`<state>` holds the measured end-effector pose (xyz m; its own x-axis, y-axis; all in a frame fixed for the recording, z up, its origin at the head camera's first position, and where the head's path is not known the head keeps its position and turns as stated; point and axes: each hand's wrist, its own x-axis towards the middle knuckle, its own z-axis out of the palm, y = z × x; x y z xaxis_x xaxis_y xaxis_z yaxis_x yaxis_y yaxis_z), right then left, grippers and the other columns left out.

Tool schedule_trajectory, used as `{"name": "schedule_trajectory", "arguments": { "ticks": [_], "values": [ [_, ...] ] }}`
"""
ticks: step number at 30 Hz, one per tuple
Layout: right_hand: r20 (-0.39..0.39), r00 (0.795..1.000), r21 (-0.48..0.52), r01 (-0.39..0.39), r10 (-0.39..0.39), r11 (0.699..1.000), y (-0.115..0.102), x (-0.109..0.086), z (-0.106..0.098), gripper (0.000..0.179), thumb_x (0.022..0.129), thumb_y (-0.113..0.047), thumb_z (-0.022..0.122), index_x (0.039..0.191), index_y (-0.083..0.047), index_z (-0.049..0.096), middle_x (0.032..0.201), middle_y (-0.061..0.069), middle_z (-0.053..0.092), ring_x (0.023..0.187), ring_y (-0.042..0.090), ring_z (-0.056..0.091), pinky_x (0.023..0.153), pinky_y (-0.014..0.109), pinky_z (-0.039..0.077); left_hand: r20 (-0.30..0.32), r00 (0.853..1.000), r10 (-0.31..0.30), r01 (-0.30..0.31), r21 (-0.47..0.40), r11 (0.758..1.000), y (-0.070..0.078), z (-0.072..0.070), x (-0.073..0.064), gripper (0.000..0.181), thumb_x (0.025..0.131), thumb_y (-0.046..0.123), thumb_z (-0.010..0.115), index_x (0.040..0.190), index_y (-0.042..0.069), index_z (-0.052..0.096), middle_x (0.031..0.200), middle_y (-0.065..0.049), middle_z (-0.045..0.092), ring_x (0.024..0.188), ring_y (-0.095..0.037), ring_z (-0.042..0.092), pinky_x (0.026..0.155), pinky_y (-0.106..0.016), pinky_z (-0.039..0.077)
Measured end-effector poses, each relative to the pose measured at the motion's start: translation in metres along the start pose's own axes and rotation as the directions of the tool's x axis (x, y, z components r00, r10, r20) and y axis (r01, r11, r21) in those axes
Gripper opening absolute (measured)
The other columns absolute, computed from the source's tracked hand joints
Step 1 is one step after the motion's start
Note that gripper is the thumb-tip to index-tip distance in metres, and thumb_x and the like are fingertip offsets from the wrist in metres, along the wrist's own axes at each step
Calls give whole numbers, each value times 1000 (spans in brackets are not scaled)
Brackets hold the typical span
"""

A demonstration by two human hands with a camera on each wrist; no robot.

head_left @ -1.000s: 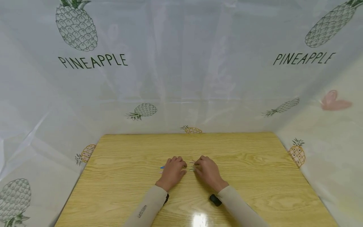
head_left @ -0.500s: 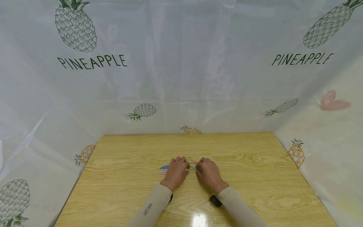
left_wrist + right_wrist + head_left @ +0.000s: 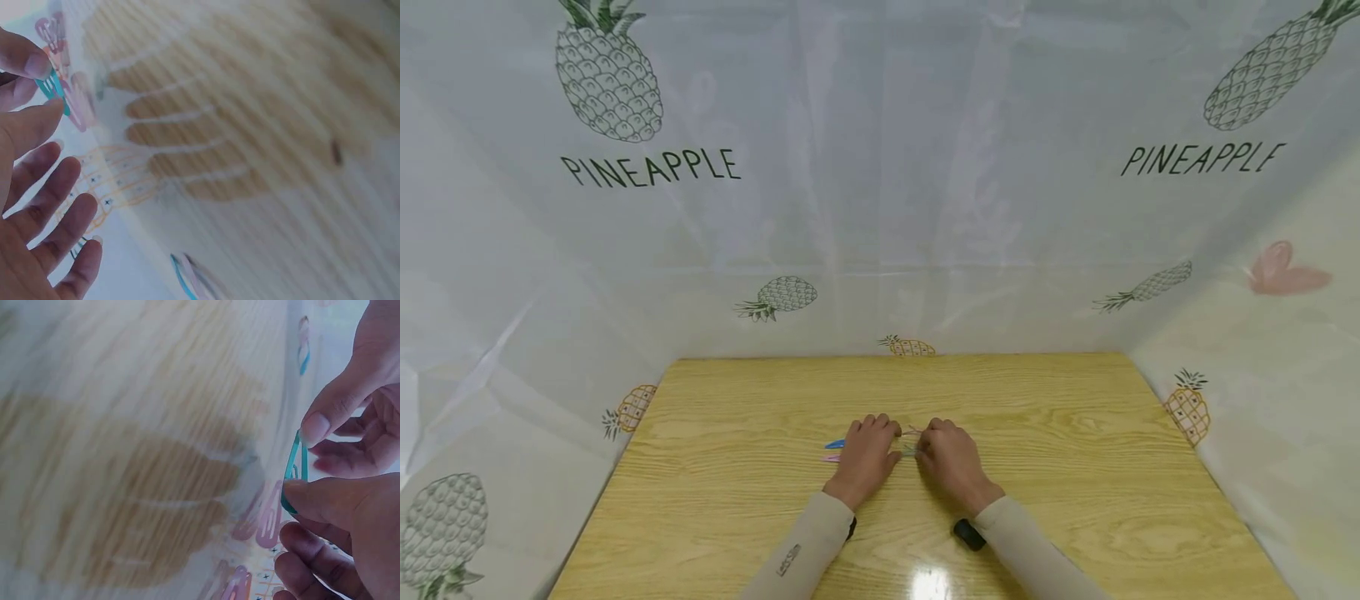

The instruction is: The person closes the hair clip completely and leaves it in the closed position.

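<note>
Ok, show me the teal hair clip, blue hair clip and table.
Teal hair clip (image 3: 290,461): right wrist view, a side bar.
Blue hair clip (image 3: 834,445): head view, its exposed end.
Table (image 3: 1067,467): head view, bare top.

Counter (image 3: 1060,442): wood-grain surface, smooth, glossy; 1 bright glare patch shows on the finish. Backdrop sheet (image 3: 880,200): thin, plastic-looking, printed, with creases and a soft sheen. Teal clip (image 3: 291,461): smooth, slightly glossy; coated metal or plastic cannot be distinguished. Pink clip (image 3: 264,519): smooth, coated or plastic look. Left sleeve (image 3: 805,533) and right sleeve (image 3: 1037,546): matt cloth. Black wrist unit (image 3: 969,534): smooth, plastic-looking casing.
</note>
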<state>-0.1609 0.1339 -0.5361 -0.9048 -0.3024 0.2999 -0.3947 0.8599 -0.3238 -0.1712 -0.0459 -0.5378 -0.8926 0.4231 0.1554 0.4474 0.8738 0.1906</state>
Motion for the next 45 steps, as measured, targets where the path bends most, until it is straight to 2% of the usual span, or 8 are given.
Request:
{"name": "schedule_trajectory", "arguments": {
  "ticks": [4, 11, 18, 22, 30, 37, 45],
  "values": [
    [6, 1000, 24, 12, -12, 1000, -4, 1, -1, 14, 83, -3, 89, 78, -11, 78, 84, 0, 65, 77, 20, 64, 77, 43, 59, -19, 1000, 5, -5, 11, 1000, -2, -2, -4, 28, 96, 34, 81, 120, 19, 77, 112, 3, 66, 105, -19, 61, 94, -40, 51],
    [29, 999, 60, 35, -36, 998, -12, 2, -4, 15, 83, -3, 89, 79, -10, 77, 87, 1, 66, 78, 19, 64, 65, 32, 58, -84, 995, 58, -57, 12, 998, -8, -3, -13, 14, 94, 32, 82, 102, 20, 82, 103, 6, 64, 95, -16, 59, 85, -36, 50],
    [36, 996, 44, 84, -85, 996, -18, 3, -6, 11, 84, -4, 89, 81, -9, 79, 86, 0, 68, 79, 19, 67, 66, 30, 58, -65, 997, 38, -38, 5, 999, -12, -9, -20, 10, 96, 30, 80, 98, 20, 80, 105, 7, 64, 97, -15, 58, 86, -35, 50],
    [58, 992, 90, 102, -108, 991, -19, 2, -7, 10, 86, -3, 87, 84, -8, 79, 87, 0, 68, 81, 18, 69, 67, 30, 59, -76, 996, 37, -37, 2, 999, -14, -14, -24, 7, 94, 28, 81, 94, 21, 81, 104, 7, 64, 97, -15, 59, 86, -35, 50],
    [120, 981, 252, 121, -155, 960, -20, 3, -8, 6, 92, -4, 81, 89, -8, 78, 90, -4, 67, 83, 13, 69, 70, 26, 58, -79, 995, 66, -75, -123, 990, -25, -24, -31, 5, 92, 21, 83, 88, 21, 80, 106, 7, 67, 98, -16, 60, 85, -36, 49],
    [132, 965, 343, 171, -228, 924, -17, 5, -12, 7, 95, -4, 77, 90, -10, 77, 93, -3, 68, 87, 11, 67, 75, 27, 58, -57, 995, 86, -99, -296, 950, -32, -29, -34, 6, 93, 16, 82, 88, 18, 79, 106, 7, 66, 98, -16, 59, 90, -43, 48],
    [147, 946, 415, 205, -288, 887, -12, 6, -11, 7, 97, -8, 75, 91, -10, 77, 95, -3, 70, 90, 8, 65, 80, 29, 57, -49, 988, 146, -154, -347, 925, -38, -34, -36, 6, 93, 14, 82, 88, 16, 80, 103, 9, 63, 95, -12, 55, 88, -39, 47]
  ]
}}
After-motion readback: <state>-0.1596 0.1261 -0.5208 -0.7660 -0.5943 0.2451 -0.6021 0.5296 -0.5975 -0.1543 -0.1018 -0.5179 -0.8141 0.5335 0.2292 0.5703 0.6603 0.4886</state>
